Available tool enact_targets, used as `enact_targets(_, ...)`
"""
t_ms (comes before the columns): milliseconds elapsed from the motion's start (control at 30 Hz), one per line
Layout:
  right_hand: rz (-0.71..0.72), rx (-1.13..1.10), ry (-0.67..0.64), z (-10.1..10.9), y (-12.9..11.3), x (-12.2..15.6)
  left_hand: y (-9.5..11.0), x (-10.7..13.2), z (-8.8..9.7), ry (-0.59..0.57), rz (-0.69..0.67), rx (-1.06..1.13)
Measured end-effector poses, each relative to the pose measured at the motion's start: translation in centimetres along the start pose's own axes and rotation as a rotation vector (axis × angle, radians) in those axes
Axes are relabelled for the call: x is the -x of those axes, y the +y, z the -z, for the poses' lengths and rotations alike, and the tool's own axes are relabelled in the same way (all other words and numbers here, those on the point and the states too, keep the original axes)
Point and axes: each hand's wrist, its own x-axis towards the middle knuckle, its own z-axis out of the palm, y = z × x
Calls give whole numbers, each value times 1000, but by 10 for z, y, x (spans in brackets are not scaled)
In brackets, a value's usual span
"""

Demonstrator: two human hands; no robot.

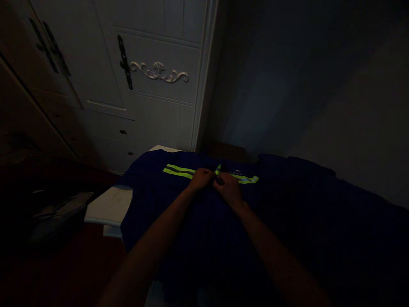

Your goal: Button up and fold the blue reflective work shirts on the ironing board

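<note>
A dark blue work shirt (179, 230) with bright yellow-green reflective stripes (179, 170) lies spread over a white table (110, 207). My left hand (200, 179) and my right hand (228, 187) meet at the middle of the shirt's front, just below the stripes. Both hands are closed, fingers pinching the cloth along the centre opening. The room is dim, and what sits between the fingertips is too small and dark to make out. My forearms reach in from the bottom of the view.
A white wardrobe (143, 76) with dark handles and a carved ornament stands behind the table. A dark wall (303, 85) fills the right side. Dim clutter (54, 213) lies on the reddish floor at the left.
</note>
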Motion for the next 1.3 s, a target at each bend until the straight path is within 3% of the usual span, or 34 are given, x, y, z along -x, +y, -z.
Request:
enact_targets(133, 77, -17, -166, 12, 5, 1, 5, 8, -2, 77, -23, -160)
enact_targets(233, -3, -168, -290, 21, 14, 3, 6, 14, -2, 185, -118, -433)
enact_targets(300, -106, -236, -264, 24, 22, 0, 6, 17, 0, 177, -195, -573)
enact_targets(400, -147, -205, -104, 23, 33, -15, 5, 18, 1, 53, -303, -614)
enact_targets(467, -44, -105, -70, 20, 38, -31, 6, 20, 0, -40, -397, -599)
enact_targets(533, 92, 15, -164, 18, 45, -48, 8, 22, -1, -105, -465, -570)
enact_targets(633, 213, 107, -341, 23, 61, -67, 12, 27, -1, -135, -482, -539)
enact_targets(700, 307, 124, -358, 32, 75, -71, 15, 29, 1, -115, -449, -519)
enact_targets(900, 653, 225, -165, 70, 110, -48, 23, 31, 5, 8, -260, -622)
enact_targets(1033, 796, 340, -193, 78, 113, -32, 21, 30, 5, -22, -228, -698)
enact_targets(1167, 895, 371, -239, 78, 109, -27, 13, 27, 6, 17, -220, -755)
enact_targets(1300, 929, 346, -241, 80, 105, -26, 10, 24, 9, -57, -327, -776)
